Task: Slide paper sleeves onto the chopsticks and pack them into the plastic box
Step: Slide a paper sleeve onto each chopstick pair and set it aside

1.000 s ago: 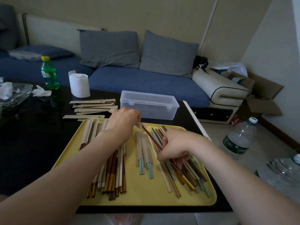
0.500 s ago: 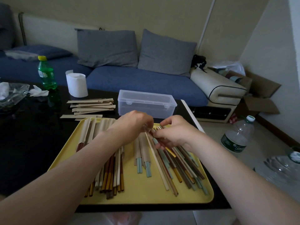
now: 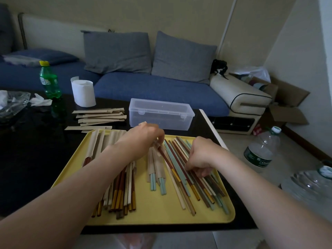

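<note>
**Ana:** Where does this pair stand?

**Ben:** The left hand (image 3: 145, 139) is at the 12 o'clock edge of the yellow tray (image 3: 161, 220), its fingers curled round a paper sleeve (image 3: 156, 146). A dark red chopstick (image 3: 166, 159) has its tip right at the sleeve's mouth. The right hand (image 3: 201, 158) is at 3 o'clock, fingers (image 3: 201, 174) curled down into the loose chopsticks (image 3: 206, 189). I'd guess they pinch that red one, but I can't tell exactly which stick.

**Ana:** How do you seat it cleanly?

**Ben:** I'd keep the sleeve in line with the stick and its mouth unpinched. Then push from low on the shaft along its own axis. A skewed push would likely crumple or split the paper.

**Ana:** And the packing?

**Ben:** The plastic box (image 3: 161, 116) stands on the bench (image 3: 36, 159) at 12 o'clock beyond the tray, with its lid down, so it needs opening first. Sleeved chopsticks (image 3: 156, 169) wait at the tray's centre, with more at 9 o'clock. The empty sleeves (image 3: 100, 115) lie on the bench at 11 o'clock.
</note>
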Motion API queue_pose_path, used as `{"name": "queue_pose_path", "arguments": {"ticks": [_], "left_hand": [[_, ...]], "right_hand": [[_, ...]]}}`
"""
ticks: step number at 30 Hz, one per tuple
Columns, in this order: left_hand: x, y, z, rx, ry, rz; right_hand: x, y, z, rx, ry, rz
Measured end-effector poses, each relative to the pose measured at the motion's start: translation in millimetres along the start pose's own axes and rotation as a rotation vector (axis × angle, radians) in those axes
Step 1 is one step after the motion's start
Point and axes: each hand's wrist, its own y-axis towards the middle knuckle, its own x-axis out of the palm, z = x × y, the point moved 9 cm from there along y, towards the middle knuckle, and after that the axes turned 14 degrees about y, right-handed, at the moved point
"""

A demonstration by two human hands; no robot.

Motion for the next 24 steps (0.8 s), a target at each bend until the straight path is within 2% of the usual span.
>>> {"name": "queue_pose_path", "arguments": {"ticks": [6, 24], "left_hand": [[4, 1, 5, 0.011, 0.003, -0.025], [5, -3, 13, 0.024, 0.028, -0.140]], "right_hand": [[10, 0, -9, 0.017, -0.046, 0.021], [30, -9, -21, 0.051, -0.057, -0.088]]}}
